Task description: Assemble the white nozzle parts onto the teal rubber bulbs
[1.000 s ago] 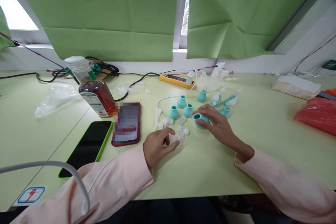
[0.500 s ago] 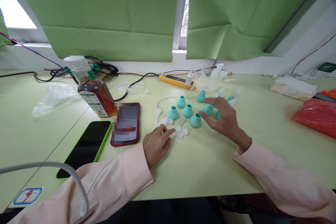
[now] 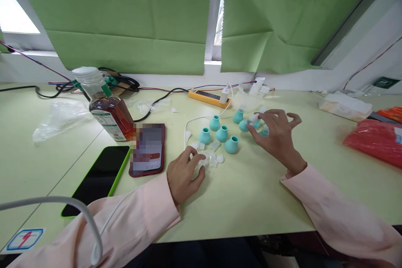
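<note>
Teal bulbs [image 3: 231, 145], right hand [image 3: 278, 136] pinching white cap [image 3: 253, 118] (apparently), left hand [image 3: 185, 175] half-open.

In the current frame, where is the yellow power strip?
The yellow power strip lies in the head view just right of center-left, at the back of the table, below the green curtains.

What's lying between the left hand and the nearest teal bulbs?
Small clear and white plastic pieces lie between the left hand and the teal bulbs, as the head view shows.
</note>
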`<state>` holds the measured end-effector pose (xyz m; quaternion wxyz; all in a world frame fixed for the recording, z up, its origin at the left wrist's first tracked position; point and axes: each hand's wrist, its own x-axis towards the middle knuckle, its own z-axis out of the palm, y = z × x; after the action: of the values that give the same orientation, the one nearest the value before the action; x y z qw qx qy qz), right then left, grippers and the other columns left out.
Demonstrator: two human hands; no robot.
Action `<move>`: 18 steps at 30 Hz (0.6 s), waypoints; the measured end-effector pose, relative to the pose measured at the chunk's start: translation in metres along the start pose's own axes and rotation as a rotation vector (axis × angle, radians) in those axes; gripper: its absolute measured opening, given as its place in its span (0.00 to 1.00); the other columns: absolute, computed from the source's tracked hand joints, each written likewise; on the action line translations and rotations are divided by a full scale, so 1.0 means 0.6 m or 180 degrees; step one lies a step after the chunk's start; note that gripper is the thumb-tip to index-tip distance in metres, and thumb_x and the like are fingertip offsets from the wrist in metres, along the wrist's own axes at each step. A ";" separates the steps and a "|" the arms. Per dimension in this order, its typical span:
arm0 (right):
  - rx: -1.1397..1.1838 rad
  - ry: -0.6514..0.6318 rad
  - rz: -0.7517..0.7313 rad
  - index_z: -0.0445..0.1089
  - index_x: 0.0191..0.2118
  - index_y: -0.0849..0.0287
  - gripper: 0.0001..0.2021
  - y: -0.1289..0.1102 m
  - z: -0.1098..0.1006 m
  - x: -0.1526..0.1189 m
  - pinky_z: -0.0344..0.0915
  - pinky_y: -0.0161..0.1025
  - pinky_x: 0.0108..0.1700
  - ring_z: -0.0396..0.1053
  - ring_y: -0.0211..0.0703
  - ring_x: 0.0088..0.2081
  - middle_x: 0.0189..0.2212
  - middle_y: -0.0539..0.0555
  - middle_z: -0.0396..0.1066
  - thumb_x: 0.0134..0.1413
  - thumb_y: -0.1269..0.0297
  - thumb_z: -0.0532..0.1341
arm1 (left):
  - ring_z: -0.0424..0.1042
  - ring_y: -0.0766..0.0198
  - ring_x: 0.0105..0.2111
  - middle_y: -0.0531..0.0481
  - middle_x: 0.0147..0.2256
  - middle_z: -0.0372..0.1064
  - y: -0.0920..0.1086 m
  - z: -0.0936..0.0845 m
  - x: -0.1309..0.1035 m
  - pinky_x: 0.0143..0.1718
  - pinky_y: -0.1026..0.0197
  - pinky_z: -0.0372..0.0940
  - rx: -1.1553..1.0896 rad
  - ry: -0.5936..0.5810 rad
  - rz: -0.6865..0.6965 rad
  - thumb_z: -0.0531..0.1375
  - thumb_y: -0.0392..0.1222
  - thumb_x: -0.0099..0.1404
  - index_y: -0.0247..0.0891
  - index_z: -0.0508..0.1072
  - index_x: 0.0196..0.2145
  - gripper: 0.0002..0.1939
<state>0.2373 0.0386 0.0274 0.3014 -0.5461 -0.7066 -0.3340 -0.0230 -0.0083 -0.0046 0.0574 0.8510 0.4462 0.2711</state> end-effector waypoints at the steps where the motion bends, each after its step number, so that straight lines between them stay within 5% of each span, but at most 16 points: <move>1: 0.0132 0.0236 0.0024 0.59 0.34 0.58 0.09 -0.007 -0.011 0.000 0.46 0.52 0.44 0.63 0.51 0.41 0.32 0.57 0.68 0.47 0.59 0.55 | 0.65 0.64 0.29 0.48 0.36 0.60 0.001 -0.003 0.000 0.26 0.62 0.61 -0.0080 0.0077 0.0021 0.48 0.39 0.58 0.38 0.65 0.38 0.11; 4: 0.0988 0.0914 -0.0052 0.51 0.37 0.54 0.14 -0.040 -0.045 -0.007 0.51 0.54 0.44 0.63 0.53 0.44 0.40 0.59 0.64 0.46 0.57 0.55 | 0.64 0.64 0.31 0.47 0.34 0.61 0.006 -0.010 -0.002 0.29 0.62 0.61 -0.0399 0.0277 0.0067 0.49 0.40 0.57 0.37 0.65 0.36 0.10; 6: 0.1907 0.1025 -0.0219 0.45 0.41 0.51 0.13 -0.070 -0.066 -0.019 0.57 0.52 0.40 0.67 0.49 0.39 0.37 0.56 0.65 0.50 0.59 0.50 | 0.64 0.64 0.30 0.47 0.32 0.62 0.008 -0.013 -0.003 0.28 0.63 0.60 -0.0652 0.0362 0.0134 0.51 0.40 0.56 0.37 0.65 0.34 0.08; 9: 0.2951 -0.0022 -0.0449 0.49 0.42 0.51 0.11 -0.115 -0.085 -0.041 0.64 0.43 0.32 0.68 0.43 0.32 0.28 0.52 0.67 0.52 0.66 0.49 | 0.62 0.65 0.28 0.48 0.29 0.62 0.012 -0.017 -0.006 0.27 0.63 0.59 -0.1091 0.0442 0.0370 0.53 0.41 0.55 0.36 0.64 0.31 0.07; 12: 0.2739 -0.0930 -0.0652 0.56 0.44 0.54 0.14 -0.144 -0.085 -0.061 0.64 0.38 0.30 0.68 0.41 0.30 0.29 0.53 0.69 0.50 0.68 0.54 | 0.61 0.66 0.26 0.49 0.27 0.62 0.015 -0.017 -0.007 0.26 0.64 0.58 -0.1584 0.0298 0.0487 0.56 0.44 0.53 0.36 0.63 0.31 0.10; 18: 0.2525 -0.1138 -0.0791 0.64 0.41 0.59 0.11 -0.155 -0.057 -0.086 0.64 0.39 0.30 0.68 0.41 0.28 0.27 0.55 0.71 0.50 0.66 0.54 | 0.59 0.69 0.23 0.52 0.22 0.62 0.010 0.000 -0.006 0.23 0.67 0.54 -0.1505 -0.0384 0.0323 0.50 0.46 0.59 0.36 0.65 0.26 0.12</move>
<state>0.1602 -0.0351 -0.0059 0.3182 -0.3485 -0.8812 0.0286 -0.0205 -0.0147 -0.0043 0.2678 0.8498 0.3228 0.3192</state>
